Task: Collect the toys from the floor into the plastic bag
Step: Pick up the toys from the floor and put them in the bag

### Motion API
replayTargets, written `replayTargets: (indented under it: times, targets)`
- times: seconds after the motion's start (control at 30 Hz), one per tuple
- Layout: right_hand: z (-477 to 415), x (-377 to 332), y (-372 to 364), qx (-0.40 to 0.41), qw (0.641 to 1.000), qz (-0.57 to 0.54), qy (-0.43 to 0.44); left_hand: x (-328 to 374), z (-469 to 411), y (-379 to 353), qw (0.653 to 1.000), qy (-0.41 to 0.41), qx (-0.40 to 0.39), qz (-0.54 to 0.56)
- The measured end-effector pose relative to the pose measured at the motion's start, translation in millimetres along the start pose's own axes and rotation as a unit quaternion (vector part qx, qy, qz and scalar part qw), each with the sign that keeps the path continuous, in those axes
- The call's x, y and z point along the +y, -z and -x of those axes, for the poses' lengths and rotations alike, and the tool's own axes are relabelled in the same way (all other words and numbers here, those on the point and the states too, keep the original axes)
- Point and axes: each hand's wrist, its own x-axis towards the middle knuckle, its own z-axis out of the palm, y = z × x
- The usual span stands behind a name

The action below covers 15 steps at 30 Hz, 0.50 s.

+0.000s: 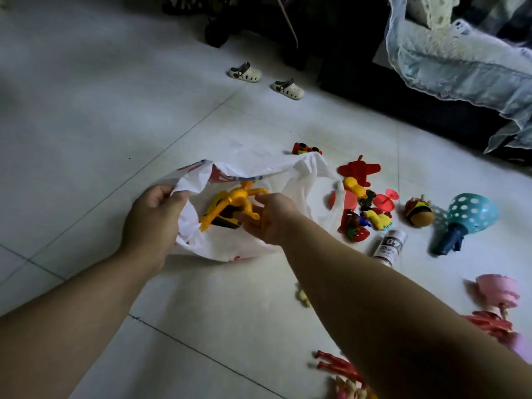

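One white plastic bag [244,243] lies open on the tiled floor [86,125] at the centre of the frame, with red and blue print along its upper rim. The left hand [154,223] is clenched on the bag's left rim and holds the mouth open. The right hand [272,218] is inside the mouth, its fingers closed on one orange jointed figure [234,204]. One yellow vehicle-shaped toy [216,213] lies in the bag beneath that figure; further contents cannot be determined.

Loose items on the floor, right of the bag:
- One red toy car [305,148], at the bag's upper right edge.
- One red toy plane [359,169], just below the car.
- One cluster of small toys [364,210], touching one another; the count cannot be determined. It includes one strawberry toy [357,234] at its lower edge.
- One burger toy [419,212], right of the cluster.
- One teal polka-dot toy [469,217] with a dark handle, further right.
- One small grey bottle [389,246], lying on its side below the cluster.
- One pink toy [496,292], at the right edge.
- Red doll parts [336,365], at the lower right, partly hidden by the right forearm.

Two small pale clogs [245,72] stand apart from each other in the upper centre. One pale blue ruffled cloth [460,61] hangs in the upper right.
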Motion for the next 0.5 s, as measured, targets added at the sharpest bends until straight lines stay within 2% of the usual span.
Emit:
replayTargets:
  times: [0.13,0.27,0.37,0.5]
  targets:
    - [-7.2,-15.2,3.2,0.058,0.994,-0.086,0.029,-2.2,-5.1,4.7,1.000,0.008,0.000,-0.006]
    - [-2.0,-38.9,33.0,0.071,0.990,-0.110,0.058,-3.0,-4.6,4.4,1.000,-0.005,0.007,-0.029]
    - [0.8,-39.6,37.0,0.061,0.993,-0.067,0.072,0.4,-4.3,-1.0,1.000,-0.006,0.004,-0.022]
    - [-1.6,-6.6,11.2,-0.027,0.996,0.077,0.033,3.9,-0.6,-10.1,1.000,0.003,-0.009,0.018]
